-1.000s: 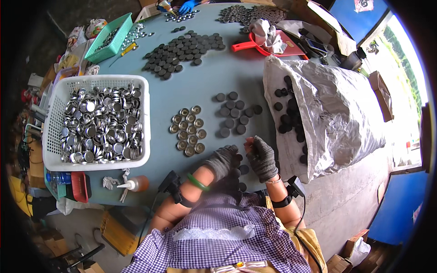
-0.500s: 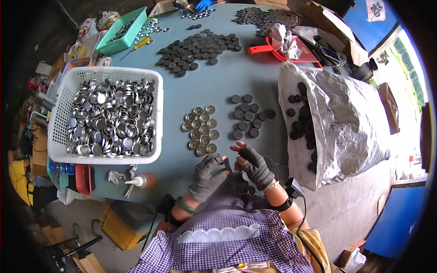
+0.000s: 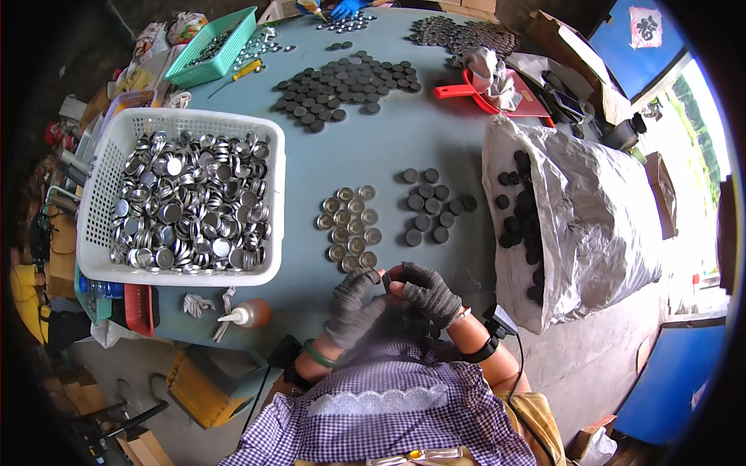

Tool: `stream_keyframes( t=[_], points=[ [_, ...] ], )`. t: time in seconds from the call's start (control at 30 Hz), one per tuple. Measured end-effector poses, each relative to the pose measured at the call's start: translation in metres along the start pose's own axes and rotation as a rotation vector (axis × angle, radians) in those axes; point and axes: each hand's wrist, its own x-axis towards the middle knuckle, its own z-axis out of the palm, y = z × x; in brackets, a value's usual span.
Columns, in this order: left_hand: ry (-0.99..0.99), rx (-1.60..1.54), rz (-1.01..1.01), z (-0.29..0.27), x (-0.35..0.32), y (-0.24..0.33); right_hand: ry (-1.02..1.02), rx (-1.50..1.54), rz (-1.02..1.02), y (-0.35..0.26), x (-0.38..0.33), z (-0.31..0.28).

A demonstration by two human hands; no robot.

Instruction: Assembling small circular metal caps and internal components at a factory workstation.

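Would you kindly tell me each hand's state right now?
Left hand: closed, pinching a small dark piece.
Right hand: fingers curled beside that piece; its grip cannot be told.

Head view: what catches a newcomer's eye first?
Probably the white perforated plastic basket at left, heaped with silver metal caps. Then the crumpled silvery sack at right, round black discs at its mouth. Low between them, the left hand and right hand, grey-gloved, meet at a small dark piece.

Fourteen metal caps (image 3: 356, 226) beside twelve dark discs (image 3: 432, 206), two grey-gloved hands (image 3: 353, 305)
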Motion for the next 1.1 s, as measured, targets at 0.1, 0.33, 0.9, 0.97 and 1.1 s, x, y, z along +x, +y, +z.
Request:
stream_keyframes(
  t=[0.1,0.33,0.9,0.97,1.1],
  points=[
    [0.031,-0.006,-0.032,-0.002,0.002,-0.004,-0.074,-0.040,0.000,-0.009,0.019,0.000],
    [0.261,-0.051,-0.132,-0.011,0.001,-0.012,0.207,-0.919,-0.505,-0.029,0.114,-0.013],
    [0.093,-0.177,-0.192,-0.007,-0.014,-0.010,0.271,-1.673,-0.211,-0.054,0.207,-0.048],
    [0.035,-0.047,-0.156,-0.009,-0.020,-0.011,0.347,-1.561,-0.153,-0.062,0.202,-0.047],
    [-0.175,0.097,-0.060,0.013,-0.011,0.012,0.562,-1.412,-0.589,-0.078,0.137,-0.055]
  ],
)
